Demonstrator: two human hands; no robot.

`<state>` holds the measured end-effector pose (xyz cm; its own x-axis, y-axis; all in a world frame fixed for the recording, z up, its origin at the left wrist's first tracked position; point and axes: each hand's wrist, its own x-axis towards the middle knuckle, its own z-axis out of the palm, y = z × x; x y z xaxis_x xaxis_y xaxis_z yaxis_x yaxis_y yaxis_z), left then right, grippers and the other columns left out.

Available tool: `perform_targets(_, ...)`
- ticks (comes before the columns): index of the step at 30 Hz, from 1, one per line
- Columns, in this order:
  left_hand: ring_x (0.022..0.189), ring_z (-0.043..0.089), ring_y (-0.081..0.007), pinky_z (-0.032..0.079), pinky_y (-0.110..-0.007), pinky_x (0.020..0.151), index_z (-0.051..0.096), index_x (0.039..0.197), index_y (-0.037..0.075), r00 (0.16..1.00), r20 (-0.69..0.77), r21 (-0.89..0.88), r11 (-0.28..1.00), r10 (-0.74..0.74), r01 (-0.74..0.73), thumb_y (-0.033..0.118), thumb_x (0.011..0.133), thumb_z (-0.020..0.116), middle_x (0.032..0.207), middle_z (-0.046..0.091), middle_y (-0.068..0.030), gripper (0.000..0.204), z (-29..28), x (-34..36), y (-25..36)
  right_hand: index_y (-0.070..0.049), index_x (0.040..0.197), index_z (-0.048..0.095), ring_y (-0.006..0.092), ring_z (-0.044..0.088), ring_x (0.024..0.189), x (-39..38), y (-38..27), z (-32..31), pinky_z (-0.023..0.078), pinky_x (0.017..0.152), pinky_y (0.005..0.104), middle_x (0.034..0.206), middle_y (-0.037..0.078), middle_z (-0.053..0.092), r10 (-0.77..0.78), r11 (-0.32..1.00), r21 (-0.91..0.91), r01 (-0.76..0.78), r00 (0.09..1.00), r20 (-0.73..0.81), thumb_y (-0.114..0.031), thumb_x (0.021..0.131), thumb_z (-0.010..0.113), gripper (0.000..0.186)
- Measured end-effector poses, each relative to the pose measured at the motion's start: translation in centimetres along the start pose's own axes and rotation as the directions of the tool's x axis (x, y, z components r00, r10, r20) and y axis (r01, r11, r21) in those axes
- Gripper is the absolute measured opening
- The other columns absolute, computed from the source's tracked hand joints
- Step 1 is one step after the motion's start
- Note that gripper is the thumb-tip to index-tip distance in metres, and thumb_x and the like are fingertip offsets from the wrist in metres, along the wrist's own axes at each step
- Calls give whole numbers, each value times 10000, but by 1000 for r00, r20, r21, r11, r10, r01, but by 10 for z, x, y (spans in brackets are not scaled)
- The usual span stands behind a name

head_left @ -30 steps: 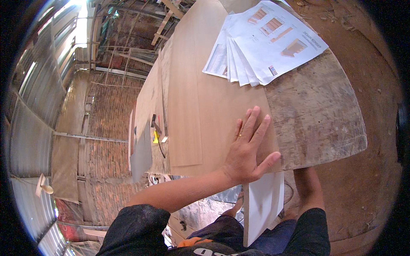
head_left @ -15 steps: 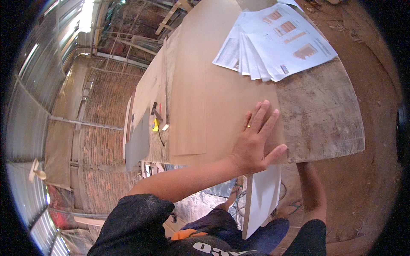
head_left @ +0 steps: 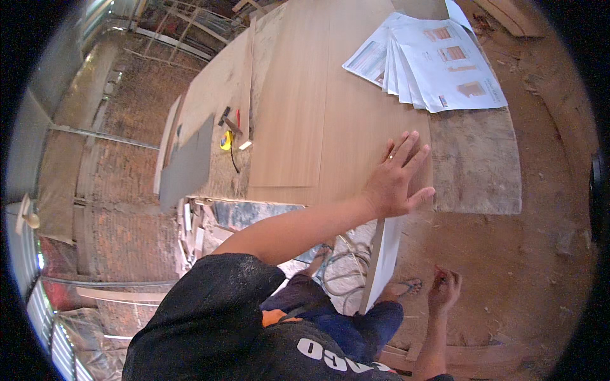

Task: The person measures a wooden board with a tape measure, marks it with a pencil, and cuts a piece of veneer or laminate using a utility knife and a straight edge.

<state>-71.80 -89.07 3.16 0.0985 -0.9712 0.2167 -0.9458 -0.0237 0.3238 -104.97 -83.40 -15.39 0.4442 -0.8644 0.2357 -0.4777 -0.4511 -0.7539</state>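
Note:
Fingers spread, my left hand (head_left: 399,178) lies flat on a light wood sheet (head_left: 286,127) on the worn plywood worktop (head_left: 475,165). Below that edge, a white board (head_left: 380,260) stands upright beside my legs. My right hand (head_left: 445,289) is out from under the worktop, low to the right of the board, fingers curled; what they hold, if anything, I cannot make out. Printed papers (head_left: 426,63) lie fanned above my left hand. On the left part of the worktop lie a hammer (head_left: 229,124), a yellow tape measure (head_left: 226,141) and a grey sheet (head_left: 190,162).
A brick wall (head_left: 111,171) and corrugated metal sheeting are at the left. A coiled hose (head_left: 343,276) and wood offcuts (head_left: 194,228) lie below the worktop, near my sandalled feet. Brown dirt floor (head_left: 540,267) surrounds the right side, with boards near its edges.
My right hand has come out from under the worktop, moving down toward me with fingers curled. My left hand stays spread on the sheet, while the view has shifted.

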Motion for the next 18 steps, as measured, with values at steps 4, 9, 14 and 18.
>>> perform_targets(4, 1448, 329, -444, 251, -532, 1184, 475, 1446, 3, 986, -164, -156, 987, 17, -43, 413, 873, 730, 1540, 368, -278, 749, -20, -7, -6, -27, 1198, 618, 207, 643, 913, -26, -21, -71, 544, 731, 332, 1014, 74, 658, 660, 742, 374, -556, 704, -263, -74, 945, 685, 266)
perform_targets(9, 1255, 591, -322, 466, -408, 1057, 624, 1309, 25, 955, -297, -552, 816, 1, -172, 71, 848, 767, 1323, 636, -179, 485, -95, -70, 1, -13, 1429, 456, 196, 646, 1035, 10, -134, -177, 563, 855, 339, 1238, 126, 619, 720, 571, 769, -289, 626, -300, -89, 959, 639, 510)
perform_targets(14, 1067, 689, -303, 511, -391, 962, 722, 1101, 9, 955, -208, -608, 793, -213, 45, 16, 847, 713, 1099, 731, -176, 255, -191, -216, -78, -48, 1381, 488, 199, 659, 927, 51, -301, -142, 556, 841, 359, 1223, 118, 634, 621, 311, 931, -192, 783, -47, -50, 877, 575, 511)
perform_targets(18, 1007, 698, -289, 519, -371, 920, 729, 1043, 3, 947, -147, -725, 682, -287, 94, 34, 861, 709, 1054, 734, -173, 186, -261, -326, -172, -74, 1314, 520, 176, 637, 831, 50, -435, -44, 540, 755, 331, 1125, 106, 645, 508, 94, 971, -220, 849, 143, -101, 907, 571, 411)
